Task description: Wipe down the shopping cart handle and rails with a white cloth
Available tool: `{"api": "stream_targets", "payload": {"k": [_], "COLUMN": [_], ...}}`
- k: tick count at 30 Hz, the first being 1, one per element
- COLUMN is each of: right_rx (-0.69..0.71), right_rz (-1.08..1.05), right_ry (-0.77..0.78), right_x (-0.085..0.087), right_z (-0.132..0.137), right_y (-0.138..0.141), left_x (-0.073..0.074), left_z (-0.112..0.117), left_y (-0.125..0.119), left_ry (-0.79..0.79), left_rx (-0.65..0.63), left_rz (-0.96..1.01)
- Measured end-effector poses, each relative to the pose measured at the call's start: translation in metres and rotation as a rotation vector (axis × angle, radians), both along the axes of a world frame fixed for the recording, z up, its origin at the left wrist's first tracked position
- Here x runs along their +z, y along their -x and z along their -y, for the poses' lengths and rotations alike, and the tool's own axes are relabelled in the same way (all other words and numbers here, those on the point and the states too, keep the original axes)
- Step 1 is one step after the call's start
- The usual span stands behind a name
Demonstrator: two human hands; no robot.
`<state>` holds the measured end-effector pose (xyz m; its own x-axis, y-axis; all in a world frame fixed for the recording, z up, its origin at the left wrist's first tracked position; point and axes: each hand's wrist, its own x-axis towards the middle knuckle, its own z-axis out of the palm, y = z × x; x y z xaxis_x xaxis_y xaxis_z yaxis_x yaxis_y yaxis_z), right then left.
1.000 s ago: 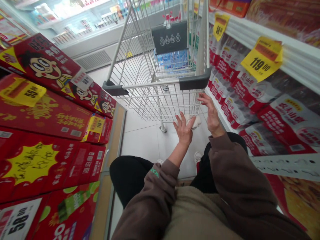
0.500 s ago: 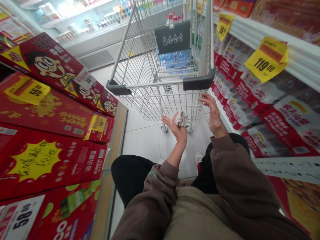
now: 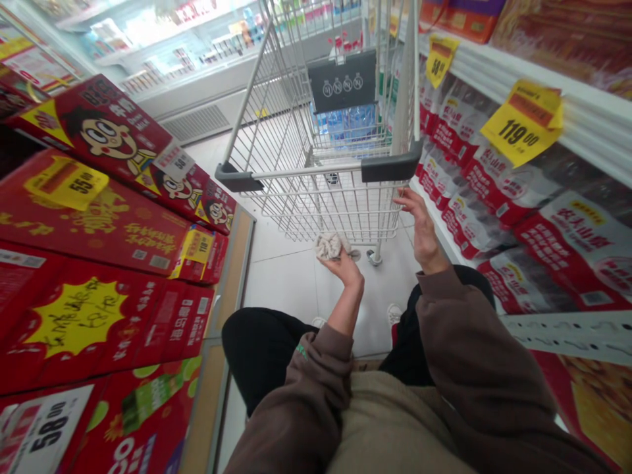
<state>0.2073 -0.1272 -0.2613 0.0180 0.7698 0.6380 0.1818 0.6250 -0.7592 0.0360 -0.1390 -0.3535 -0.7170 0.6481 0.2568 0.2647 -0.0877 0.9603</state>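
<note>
A crumpled beige cloth point(image 3: 328, 246) is bunched in my left hand point(image 3: 347, 268), against the lower near edge of the shopping cart point(image 3: 326, 172). My fingers are closed on the cloth and partly hidden by it. On the other side, my right hand point(image 3: 423, 230) has its bent fingertips at the wire of the cart's near right corner, just below the dark grey handle grip point(image 3: 391, 168). The cart is a wire basket on wheels, with a dark plate point(image 3: 343, 81) of round symbols inside.
Stacked red drink cartons point(image 3: 118, 250) with yellow price tags line the left. At right, shelves hold red-and-white bottle packs point(image 3: 498, 171) under a yellow tag point(image 3: 524, 124). A lit refrigerated case point(image 3: 192, 46) stands behind the cart. Blue-tinted bottles point(image 3: 348, 122) show through its wires.
My left hand has swung left along the cart's lower edge with the cloth, its spread fingers now behind the cloth. My right hand stays at the cart's corner.
</note>
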Motion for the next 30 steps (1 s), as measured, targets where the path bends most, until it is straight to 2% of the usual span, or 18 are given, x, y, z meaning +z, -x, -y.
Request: {"api": "stream_targets", "payload": {"k": [3,7,9,12,13,14,15,18,20,22,27,28,30], "right_rx": [-0.012,-0.018,-0.014,-0.015,-0.018,-0.018,-0.017,-0.009,-0.016,-0.042,-0.075,-0.070,-0.061], "right_rz": [-0.006,0.009,0.016,0.015,0.013,0.013,0.011,0.001,0.001,0.004,-0.042,-0.048,-0.043], "right_ry": [-0.008,0.006,0.009,-0.007,-0.009,-0.005,0.001,0.020,0.015,0.004,-0.021,-0.018,-0.001], "right_x": [0.001,0.001,0.001,0.000,-0.001,-0.002,-0.002,-0.005,-0.006,-0.008,-0.012,-0.013,-0.014], "right_z": [0.001,0.002,0.001,0.000,0.000,0.000,0.000,0.001,0.000,-0.001,-0.004,-0.004,-0.005], "right_y": [0.001,0.001,0.000,-0.001,-0.001,-0.002,-0.002,-0.002,-0.002,-0.001,0.000,-0.001,-0.004], "left_x": [0.000,-0.014,-0.023,-0.033,-0.033,-0.032,-0.029,-0.016,-0.011,-0.012,-0.022,-0.021,-0.016], "left_z": [-0.007,-0.003,0.010,0.032,0.036,0.038,0.038,0.024,0.014,0.011,0.022,0.023,0.022], "left_y": [-0.003,-0.010,-0.013,-0.017,-0.017,-0.017,-0.016,-0.009,-0.005,-0.005,-0.008,-0.006,0.003], "left_ry": [0.001,0.115,0.161,0.151,0.128,0.104,0.085,0.070,0.071,0.071,-0.034,-0.049,-0.034], "left_rx": [0.170,0.105,0.007,-0.348,-0.441,-0.469,-0.420,-0.076,0.041,0.012,-0.367,-0.388,-0.307], "left_rz": [0.018,-0.062,-0.126,-0.320,-0.374,-0.406,-0.413,-0.392,-0.452,-0.569,-0.822,-0.839,-0.818]}}
